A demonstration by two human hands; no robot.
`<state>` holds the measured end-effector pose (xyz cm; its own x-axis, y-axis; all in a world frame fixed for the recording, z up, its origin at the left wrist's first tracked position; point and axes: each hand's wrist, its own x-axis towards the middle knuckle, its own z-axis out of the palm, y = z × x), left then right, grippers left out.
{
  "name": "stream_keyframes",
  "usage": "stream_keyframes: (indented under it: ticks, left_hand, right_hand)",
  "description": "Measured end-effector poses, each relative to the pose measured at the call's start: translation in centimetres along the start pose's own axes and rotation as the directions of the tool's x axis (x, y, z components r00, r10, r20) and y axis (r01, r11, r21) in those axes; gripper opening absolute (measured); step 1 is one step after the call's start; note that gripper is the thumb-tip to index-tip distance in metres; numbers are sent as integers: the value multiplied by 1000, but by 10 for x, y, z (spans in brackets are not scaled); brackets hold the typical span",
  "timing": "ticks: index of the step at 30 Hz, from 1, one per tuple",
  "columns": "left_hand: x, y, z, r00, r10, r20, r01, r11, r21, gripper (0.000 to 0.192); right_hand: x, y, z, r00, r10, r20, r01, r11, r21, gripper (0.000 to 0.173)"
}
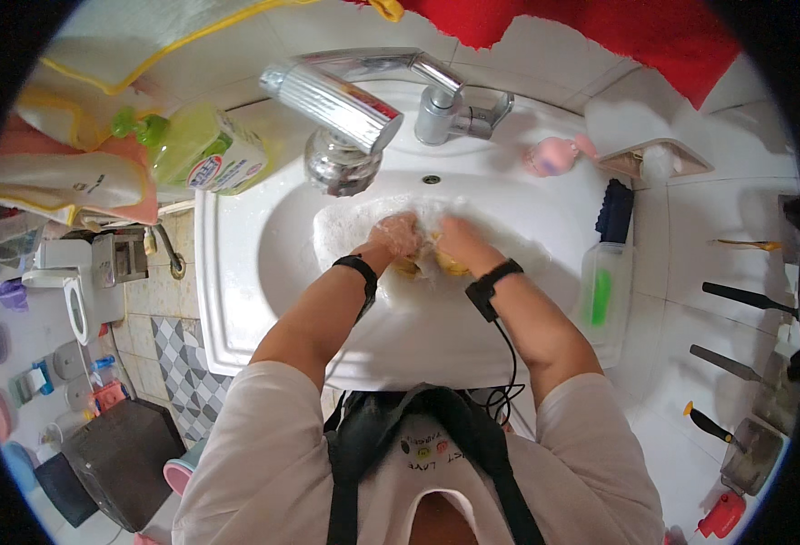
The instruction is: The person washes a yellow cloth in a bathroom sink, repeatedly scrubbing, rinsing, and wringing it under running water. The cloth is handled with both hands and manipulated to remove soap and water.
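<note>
Both of my hands are down in soapy, foamy water in a white washbasin [236,300]. My left hand [398,235], wet and covered in suds, touches a yellowish, cloth-like item [408,267] at the foam's middle. Close beside it, my right hand [451,235] grips another yellow part [453,264] that lies partly under the water. Foam hides whether the two yellow parts belong to one item. White suds [345,221] spread around both hands. Above and left of them hangs the chrome faucet head [345,109], with its rounded metal outlet [342,163].
A green pump bottle [209,153] stands at the basin's back left. The faucet base [437,116] rises behind. A pink bottle [553,157], a dark blue brush-like item [614,211] and a clear container [601,286] sit along the right. A black cable [509,361] hangs from my right wrist strap.
</note>
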<state>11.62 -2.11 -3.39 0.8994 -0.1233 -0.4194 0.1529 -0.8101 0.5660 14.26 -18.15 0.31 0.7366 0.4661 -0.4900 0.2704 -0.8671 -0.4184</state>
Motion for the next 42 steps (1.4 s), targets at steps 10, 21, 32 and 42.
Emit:
stream_keyframes:
  ticks: [10,21,32,42]
  left_hand:
    - [-90,31,6,945,115,306,-294,708,642,49]
    - [-1,17,5,936,-27,351,-149,873,464,33]
    - [-81,9,19,977,120,174,-190,862,470,64]
    - [-23,28,20,815,-59,576,-386,686,616,51]
  right_hand:
    - [-74,3,22,936,-259,-238,258,966,-37,34]
    - [15,9,30,994,-91,-55,79,977,-201,21]
    - [-70,-6,13,951,-298,-78,297,955,-29,53]
    - [12,24,42,983,-139,117,169,934,-314,26]
